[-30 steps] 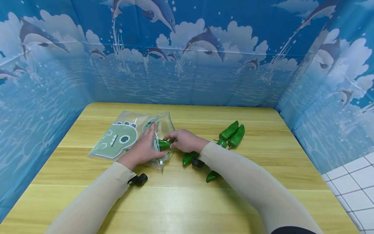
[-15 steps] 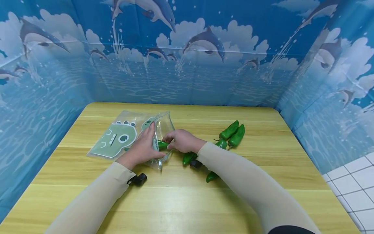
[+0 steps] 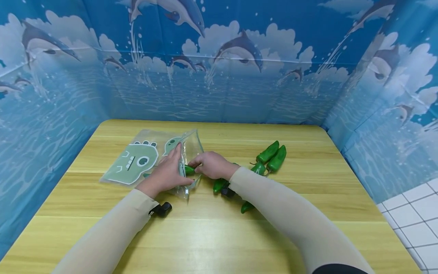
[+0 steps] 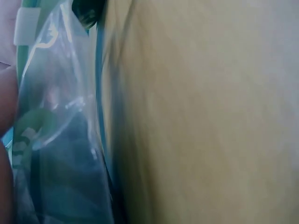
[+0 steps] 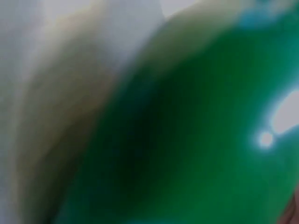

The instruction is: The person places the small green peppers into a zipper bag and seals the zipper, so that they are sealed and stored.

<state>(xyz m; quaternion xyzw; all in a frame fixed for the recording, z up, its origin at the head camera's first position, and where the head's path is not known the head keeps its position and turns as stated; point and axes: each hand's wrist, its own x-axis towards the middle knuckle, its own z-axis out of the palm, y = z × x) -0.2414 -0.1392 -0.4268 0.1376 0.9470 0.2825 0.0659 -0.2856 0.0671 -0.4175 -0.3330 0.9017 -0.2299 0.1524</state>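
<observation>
A clear zip bag [image 3: 135,163] printed with a green cartoon dinosaur lies at the left of the table, its mouth facing right. My left hand [image 3: 164,171] rests on the bag at the mouth, thumb and fingers spread apart. In the left wrist view the clear plastic of the bag [image 4: 65,121] stands beside the fingers [image 4: 5,98]. My right hand [image 3: 213,164] pinches a green pepper [image 3: 189,170] by its right end, and the pepper's other end is in the bag's mouth. Part of that pepper is hidden behind the plastic and fingers.
Several more green peppers lie right of the bag: two at the back [image 3: 276,158], others partly under the right forearm, including one [image 3: 247,207] nearer the front. A blurred green pepper [image 5: 201,130] fills much of the right wrist view. A dolphin-print curtain [image 3: 219,95] surrounds the wooden table [image 3: 205,236].
My right hand has moved slightly left, pushing the pepper a little further into the bag. The left hand stays nearly in place, while the bag's printed part shifts slightly left.
</observation>
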